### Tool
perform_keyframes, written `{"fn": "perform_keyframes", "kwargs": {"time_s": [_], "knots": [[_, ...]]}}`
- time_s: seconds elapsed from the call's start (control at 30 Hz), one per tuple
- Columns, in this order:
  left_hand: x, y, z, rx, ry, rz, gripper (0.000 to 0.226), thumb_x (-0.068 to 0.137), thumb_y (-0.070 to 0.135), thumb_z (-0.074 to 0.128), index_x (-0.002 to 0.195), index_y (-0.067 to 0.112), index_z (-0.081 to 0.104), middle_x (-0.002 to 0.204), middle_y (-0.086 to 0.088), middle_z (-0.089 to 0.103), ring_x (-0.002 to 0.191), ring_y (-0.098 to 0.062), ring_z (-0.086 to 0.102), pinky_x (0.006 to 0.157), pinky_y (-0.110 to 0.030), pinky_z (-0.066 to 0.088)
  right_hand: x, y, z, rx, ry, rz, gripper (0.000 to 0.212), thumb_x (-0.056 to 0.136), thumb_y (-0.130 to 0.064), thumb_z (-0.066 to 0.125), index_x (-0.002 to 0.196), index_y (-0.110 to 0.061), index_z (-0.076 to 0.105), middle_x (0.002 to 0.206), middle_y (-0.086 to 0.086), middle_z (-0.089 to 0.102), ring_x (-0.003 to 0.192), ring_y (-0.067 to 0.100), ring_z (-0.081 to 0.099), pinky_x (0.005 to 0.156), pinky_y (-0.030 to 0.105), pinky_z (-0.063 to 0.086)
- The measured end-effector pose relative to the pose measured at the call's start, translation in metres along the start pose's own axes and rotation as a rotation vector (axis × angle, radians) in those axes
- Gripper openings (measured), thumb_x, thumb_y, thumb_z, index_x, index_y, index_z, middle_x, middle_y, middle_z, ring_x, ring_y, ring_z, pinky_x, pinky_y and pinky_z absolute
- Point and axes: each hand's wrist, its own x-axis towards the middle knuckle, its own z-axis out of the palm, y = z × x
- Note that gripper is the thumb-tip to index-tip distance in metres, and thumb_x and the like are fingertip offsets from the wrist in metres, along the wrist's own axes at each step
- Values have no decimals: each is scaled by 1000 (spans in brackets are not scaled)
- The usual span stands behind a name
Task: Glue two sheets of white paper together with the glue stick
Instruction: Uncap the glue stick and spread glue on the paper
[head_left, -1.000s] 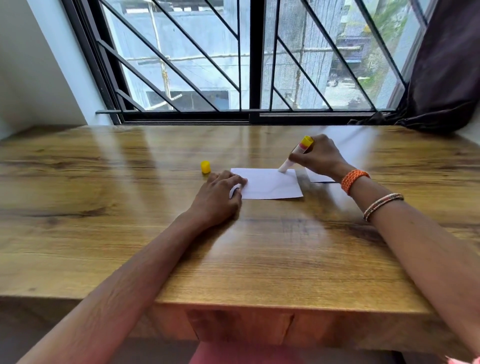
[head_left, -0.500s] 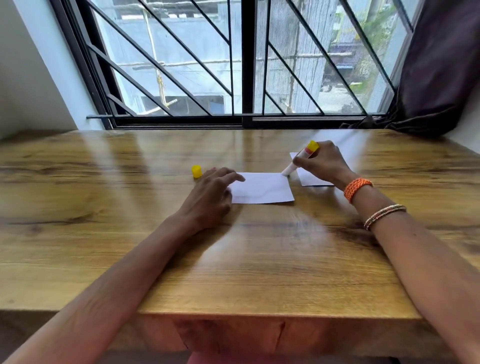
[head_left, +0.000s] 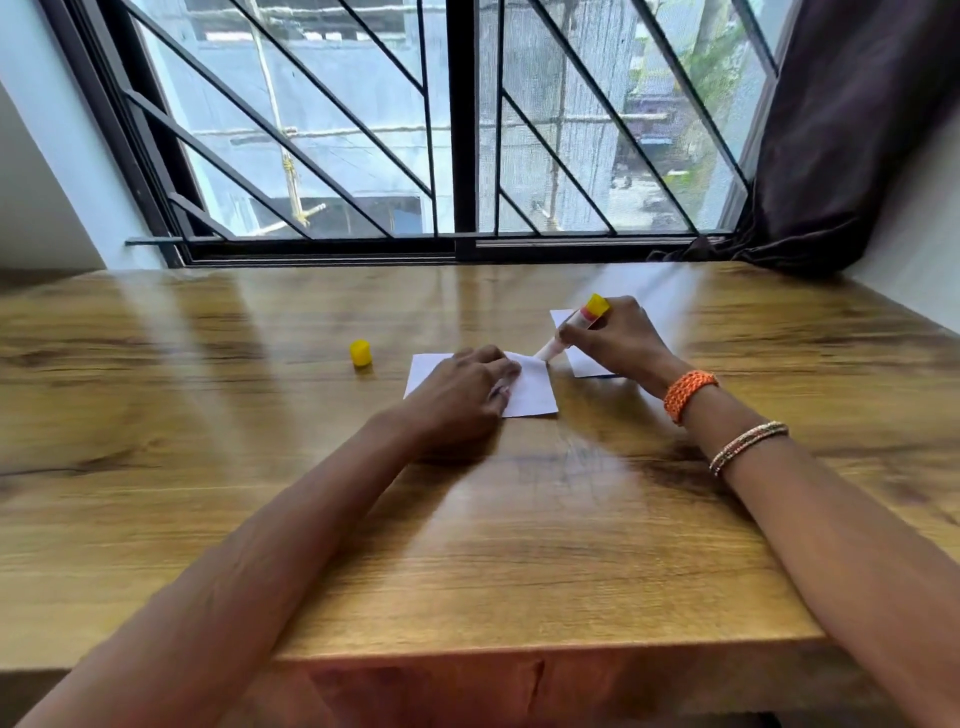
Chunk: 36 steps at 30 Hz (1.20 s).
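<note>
A white sheet of paper (head_left: 532, 392) lies flat in the middle of the wooden table (head_left: 467, 545). My left hand (head_left: 460, 397) rests on it with fingers laid flat, covering most of its left half. My right hand (head_left: 618, 340) grips an uncapped glue stick (head_left: 574, 327), white with a yellow end, tilted so its tip touches the sheet's far right corner. A second white sheet (head_left: 579, 358) lies just right of the first, mostly hidden under my right hand. The glue stick's yellow cap (head_left: 359, 353) stands on the table left of the sheets.
A barred window (head_left: 457, 130) runs along the table's far edge. A dark curtain (head_left: 852, 130) hangs at the far right corner. The table's front edge (head_left: 519, 652) is close to me.
My left hand has slid further onto the sheet and now lies flat on it. The glue stick's tip stays at the sheet's far right corner. The camera has moved closer.
</note>
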Motion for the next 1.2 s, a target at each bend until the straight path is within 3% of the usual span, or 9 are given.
{"fn": "perform_keyframes", "kwargs": {"time_s": [0.1, 0.23, 0.47, 0.63, 0.97, 1.2], "knots": [[2, 0, 3, 63, -6, -5, 44, 94, 22, 40, 137, 17, 42, 134, -6, 46, 117, -29, 42, 96, -30, 27, -4, -3, 0, -29, -3, -5, 27, 73, -24, 69, 70, 2, 66, 59, 3, 50, 63, 18, 45, 66, 36, 35], [6, -1, 4, 112, -25, -35, 49, 92, 26, 37, 140, 23, 37, 136, -2, 43, 117, -26, 40, 98, -39, 31, -5, -4, -2, -50, 19, 0, 28, 74, -27, 67, 75, 1, 69, 62, 4, 51, 65, 17, 45, 69, 38, 35], [14, 4, 4, 135, -23, -50, 40, 89, 31, 39, 127, 25, 51, 128, -2, 45, 116, -27, 40, 91, -41, 29, 3, -2, -2, -52, 38, 21, 27, 74, -28, 69, 68, -2, 65, 61, 2, 53, 68, 20, 49, 70, 40, 39], [17, 3, 3, 119, -26, -72, 44, 90, 33, 39, 133, 30, 47, 132, 0, 44, 118, -25, 38, 92, -41, 25, 3, -4, -2, -51, 27, 20, 26, 74, -28, 69, 66, -4, 64, 58, 1, 50, 67, 20, 47, 68, 39, 38], [15, 4, 5, 131, -25, -88, 43, 91, 34, 36, 133, 32, 45, 133, 1, 42, 121, -25, 36, 97, -44, 23, -16, -10, -5, -42, 0, 30, 31, 75, -27, 66, 81, 3, 69, 65, 7, 53, 65, 18, 45, 69, 38, 35], [14, 5, 6, 161, -30, -104, 45, 91, 32, 36, 135, 34, 43, 136, 1, 40, 122, -26, 36, 100, -45, 20, -34, -15, -9, -35, -2, 36, 20, 73, -26, 65, 75, -9, 73, 73, 10, 68, 70, 18, 53, 82, 47, 49]]}}
